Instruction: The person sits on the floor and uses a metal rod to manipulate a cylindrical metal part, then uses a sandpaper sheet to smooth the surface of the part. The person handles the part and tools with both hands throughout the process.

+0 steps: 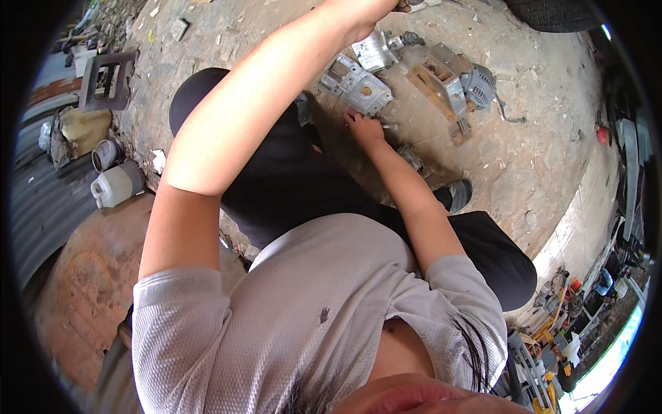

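Note:
My left arm stretches up across the view, and my left hand [367, 15] is cut by the top edge. Its fingers are mostly out of sight, beside a small metallic thing [422, 4]. Lower down, my right hand [365, 130] has its fingers bent against the near edge of a silver cast metal housing [357, 86] lying on the ground. A short shiny rod [391, 127] shows just right of that hand. Behind the housing lies a silver cylindrical part [374, 52] with a dark fitting.
To the right sit a brownish metal block [441, 79] and a finned grey motor-like part [478, 86] with a cable. A tyre [555, 14] stands at the top right. A white jug [118, 185] is on the left. Tools and clutter [552, 345] line the lower right.

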Action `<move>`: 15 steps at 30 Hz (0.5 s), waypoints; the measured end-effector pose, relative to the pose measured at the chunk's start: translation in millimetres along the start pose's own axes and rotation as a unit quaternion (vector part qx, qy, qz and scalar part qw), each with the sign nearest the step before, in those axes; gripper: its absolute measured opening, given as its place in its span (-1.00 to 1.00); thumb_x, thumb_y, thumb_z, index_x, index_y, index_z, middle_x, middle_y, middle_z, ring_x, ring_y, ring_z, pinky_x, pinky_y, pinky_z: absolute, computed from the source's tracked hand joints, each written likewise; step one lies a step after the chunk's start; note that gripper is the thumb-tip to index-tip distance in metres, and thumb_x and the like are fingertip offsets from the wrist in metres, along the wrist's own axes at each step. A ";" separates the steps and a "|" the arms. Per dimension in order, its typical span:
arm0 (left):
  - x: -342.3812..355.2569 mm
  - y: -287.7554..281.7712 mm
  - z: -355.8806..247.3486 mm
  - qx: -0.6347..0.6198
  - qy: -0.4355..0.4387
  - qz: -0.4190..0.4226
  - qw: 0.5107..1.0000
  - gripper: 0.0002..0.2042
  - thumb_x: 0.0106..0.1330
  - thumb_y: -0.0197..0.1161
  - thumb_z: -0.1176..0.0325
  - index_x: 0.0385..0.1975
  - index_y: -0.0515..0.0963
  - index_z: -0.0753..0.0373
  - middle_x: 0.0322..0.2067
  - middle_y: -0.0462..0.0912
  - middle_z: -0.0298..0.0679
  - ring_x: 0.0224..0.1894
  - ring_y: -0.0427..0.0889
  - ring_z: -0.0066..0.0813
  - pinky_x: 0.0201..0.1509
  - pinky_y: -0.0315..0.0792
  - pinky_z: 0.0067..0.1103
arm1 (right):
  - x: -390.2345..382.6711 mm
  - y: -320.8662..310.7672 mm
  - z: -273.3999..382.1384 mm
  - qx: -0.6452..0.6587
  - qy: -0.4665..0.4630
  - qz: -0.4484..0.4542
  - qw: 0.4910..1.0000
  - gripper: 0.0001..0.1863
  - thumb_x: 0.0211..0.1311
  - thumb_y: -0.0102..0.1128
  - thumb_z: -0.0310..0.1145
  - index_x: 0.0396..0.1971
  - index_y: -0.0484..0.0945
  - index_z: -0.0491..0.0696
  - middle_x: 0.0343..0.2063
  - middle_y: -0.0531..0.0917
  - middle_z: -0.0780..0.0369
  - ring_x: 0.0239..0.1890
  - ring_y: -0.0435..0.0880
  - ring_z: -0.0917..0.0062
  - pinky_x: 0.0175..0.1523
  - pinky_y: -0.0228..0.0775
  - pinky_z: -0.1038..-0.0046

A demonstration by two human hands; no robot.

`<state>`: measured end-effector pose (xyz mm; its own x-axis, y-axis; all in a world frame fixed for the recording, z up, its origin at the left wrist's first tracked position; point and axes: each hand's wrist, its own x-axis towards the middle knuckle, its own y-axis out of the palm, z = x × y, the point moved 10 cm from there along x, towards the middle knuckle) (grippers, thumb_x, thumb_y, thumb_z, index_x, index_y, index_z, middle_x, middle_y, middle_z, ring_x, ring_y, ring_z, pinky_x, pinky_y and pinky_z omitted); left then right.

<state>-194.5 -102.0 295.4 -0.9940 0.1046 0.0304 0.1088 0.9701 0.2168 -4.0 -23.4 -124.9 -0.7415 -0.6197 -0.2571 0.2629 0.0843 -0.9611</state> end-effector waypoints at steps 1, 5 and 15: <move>3.9 0.6 3.9 -0.018 -0.002 -0.002 1.000 -0.50 0.62 0.00 0.04 0.26 0.46 0.37 0.15 0.61 -0.17 0.13 0.54 -0.40 0.25 0.39 -0.47 | 1.9 -3.2 -2.0 -0.012 -0.005 0.000 1.000 -0.65 0.42 0.06 -0.23 0.16 0.55 0.13 -0.07 0.67 0.25 -0.15 0.77 0.35 -0.20 0.65 0.19; 12.2 5.8 24.6 -0.113 -0.071 0.016 0.991 -0.55 0.63 -0.02 0.01 0.23 0.47 0.23 0.04 0.63 -0.32 0.06 0.53 -0.50 0.13 0.42 -0.44 | 5.1 -7.6 -5.5 -0.006 0.008 0.035 0.999 -0.63 0.41 0.10 -0.19 0.17 0.52 0.11 -0.04 0.67 0.22 -0.10 0.76 0.36 -0.19 0.63 0.20; 16.7 2.1 30.4 -0.115 -0.099 -0.028 0.988 -0.70 0.57 0.11 0.04 -0.07 0.58 0.15 -0.24 0.60 -0.39 -0.24 0.47 -0.56 0.02 0.44 -0.42 | 21.5 -23.9 10.5 -0.075 -0.095 0.093 0.988 -0.77 0.28 0.17 -0.27 -0.14 0.73 0.07 -0.10 0.63 0.25 0.08 0.63 0.36 -0.04 0.59 0.22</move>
<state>-211.1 -91.5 266.6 -0.9779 0.1151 -0.1747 0.0294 0.9025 0.4298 -19.7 -46.9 -106.4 -0.5566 -0.7163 -0.4208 0.2793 0.3157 -0.9068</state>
